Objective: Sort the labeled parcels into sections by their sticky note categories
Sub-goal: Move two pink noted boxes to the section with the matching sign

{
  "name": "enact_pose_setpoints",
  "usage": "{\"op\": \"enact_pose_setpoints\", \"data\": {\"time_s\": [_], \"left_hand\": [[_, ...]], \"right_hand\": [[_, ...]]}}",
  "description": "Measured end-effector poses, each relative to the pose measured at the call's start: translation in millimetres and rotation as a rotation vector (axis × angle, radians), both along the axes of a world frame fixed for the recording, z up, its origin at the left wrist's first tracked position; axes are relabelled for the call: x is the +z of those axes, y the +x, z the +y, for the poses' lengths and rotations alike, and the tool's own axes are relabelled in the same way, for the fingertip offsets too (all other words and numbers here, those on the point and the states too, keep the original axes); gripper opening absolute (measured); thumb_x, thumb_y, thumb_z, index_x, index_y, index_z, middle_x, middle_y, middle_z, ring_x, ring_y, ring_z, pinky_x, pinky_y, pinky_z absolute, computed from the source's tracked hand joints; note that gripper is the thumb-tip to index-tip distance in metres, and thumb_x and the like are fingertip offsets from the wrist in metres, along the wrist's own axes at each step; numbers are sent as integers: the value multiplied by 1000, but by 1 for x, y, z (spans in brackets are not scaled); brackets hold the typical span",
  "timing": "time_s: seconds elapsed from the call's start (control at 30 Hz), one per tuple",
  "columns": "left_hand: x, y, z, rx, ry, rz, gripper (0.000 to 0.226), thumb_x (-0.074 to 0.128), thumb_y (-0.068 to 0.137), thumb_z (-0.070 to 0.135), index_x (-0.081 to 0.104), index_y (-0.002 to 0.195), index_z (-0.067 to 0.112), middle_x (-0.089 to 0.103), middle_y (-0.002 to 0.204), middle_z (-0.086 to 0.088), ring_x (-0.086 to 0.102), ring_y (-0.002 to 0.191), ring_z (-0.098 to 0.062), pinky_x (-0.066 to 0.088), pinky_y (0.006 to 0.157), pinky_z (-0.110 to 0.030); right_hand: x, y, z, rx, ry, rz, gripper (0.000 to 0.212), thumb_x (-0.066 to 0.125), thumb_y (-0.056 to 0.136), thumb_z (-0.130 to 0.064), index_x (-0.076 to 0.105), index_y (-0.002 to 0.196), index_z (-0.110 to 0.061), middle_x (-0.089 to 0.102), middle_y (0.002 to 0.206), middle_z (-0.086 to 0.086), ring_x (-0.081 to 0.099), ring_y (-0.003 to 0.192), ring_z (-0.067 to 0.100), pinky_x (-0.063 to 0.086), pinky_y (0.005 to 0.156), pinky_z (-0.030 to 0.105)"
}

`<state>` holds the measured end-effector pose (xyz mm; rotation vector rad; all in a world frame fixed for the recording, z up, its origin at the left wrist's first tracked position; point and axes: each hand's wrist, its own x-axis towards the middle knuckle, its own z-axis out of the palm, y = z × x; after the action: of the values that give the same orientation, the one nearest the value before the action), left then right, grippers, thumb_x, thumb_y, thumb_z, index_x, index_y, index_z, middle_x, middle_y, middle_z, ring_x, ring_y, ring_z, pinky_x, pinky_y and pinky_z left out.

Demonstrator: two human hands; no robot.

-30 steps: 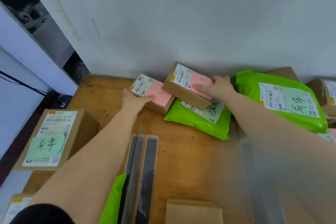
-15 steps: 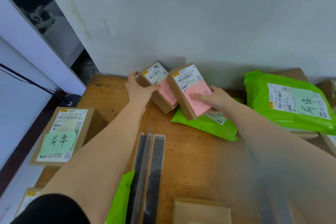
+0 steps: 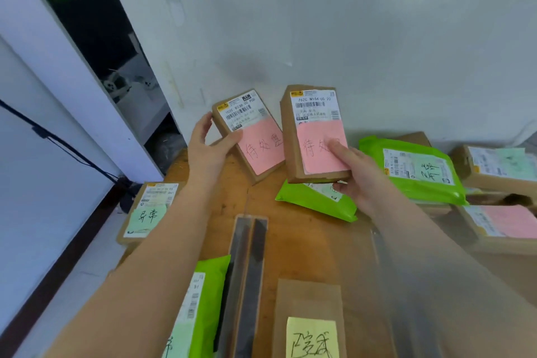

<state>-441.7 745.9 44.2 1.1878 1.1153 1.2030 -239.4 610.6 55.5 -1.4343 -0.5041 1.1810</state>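
Two brown parcels with pink notes, raised side by side above the far edge of the wooden surface (image 3: 290, 241), close to the wall. Left hand (image 3: 207, 151) grips the left parcel (image 3: 247, 131); right hand (image 3: 359, 174) pinches the right parcel (image 3: 313, 131), thumb on its note. Below lies a green mailer (image 3: 313, 200); bare wood remains around the dark divider strips (image 3: 247, 270).

Wooden desk (image 3: 293, 244), set against a pale grey wall (image 3: 348, 23). Two dark strips (image 3: 247, 279) lie lengthwise on the desk's near middle. Black cable (image 3: 72, 154) crosses the white panel (image 3: 37, 154) left of the desk.
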Motion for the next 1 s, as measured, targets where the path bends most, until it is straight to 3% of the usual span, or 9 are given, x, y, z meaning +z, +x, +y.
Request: {"op": "enact_pose_setpoints", "data": {"time_s": [0.1,0.2,0.27,0.37,0.4,0.5,0.6,0.77,1.0], "left_hand": [[22,-11,-49,-72,-42,-69,63,73,77,6,47,133,18,59,127,-6,63,109,-21,55,88,-43],[41,-21,-104,-143,-52,-98,58,71,77,2,49,128,19,62,122,-7,64,107,-23,56,84,-42],[51,-28,-139,-182,-51,-89,56,71,76,0,52,125,20,62,122,-4,64,106,-23,57,80,-43],[58,-38,-191,-217,-45,-50,56,74,73,2,56,123,21,63,120,2,66,97,-13,57,71,-38],[59,-42,-208,-226,-41,-49,57,76,71,3,56,121,23,63,118,4,66,93,-9,58,69,-38],[56,-53,-254,-254,-33,-26,63,79,66,6,55,121,25,63,118,6,66,93,-11,57,70,-40],[51,-61,-294,-271,-62,-25,62,77,70,8,52,123,27,61,120,4,66,95,-18,55,66,-36],[49,-74,-333,-308,-95,-63,57,69,78,3,52,127,25,64,120,2,68,91,-15,54,55,-21],[54,-102,-372,-395,-97,-55,51,68,79,5,53,121,30,65,115,6,68,91,-14,55,55,-21]], "right_hand": [[24,-8,-48,28,32,58,28,69,68,-42,66,88,-21,70,77,-7,55,69,10,36,56,25],[36,-15,-100,10,73,153,34,68,64,-37,63,95,-22,70,89,-4,58,80,12,39,67,29],[41,-21,-136,22,113,184,54,72,60,-39,60,110,-21,68,99,-1,60,84,14,40,67,32],[43,-33,-185,23,163,181,93,89,35,-50,59,118,-21,70,105,3,64,86,15,42,66,33],[42,-37,-201,6,175,185,93,90,35,-49,60,118,-20,70,108,4,64,90,17,43,69,35],[42,-49,-245,-79,200,211,61,77,58,-33,61,113,-13,71,106,8,65,99,23,48,82,40],[41,-61,-280,-142,199,207,59,75,59,-24,59,114,-8,74,97,8,68,91,21,48,93,43],[41,-80,-323,-186,190,208,53,73,60,-20,59,110,-8,74,96,9,69,88,20,50,90,40],[38,-112,-376,-261,159,100,41,69,79,-10,55,117,-10,73,94,7,70,85,18,56,79,35]]}}
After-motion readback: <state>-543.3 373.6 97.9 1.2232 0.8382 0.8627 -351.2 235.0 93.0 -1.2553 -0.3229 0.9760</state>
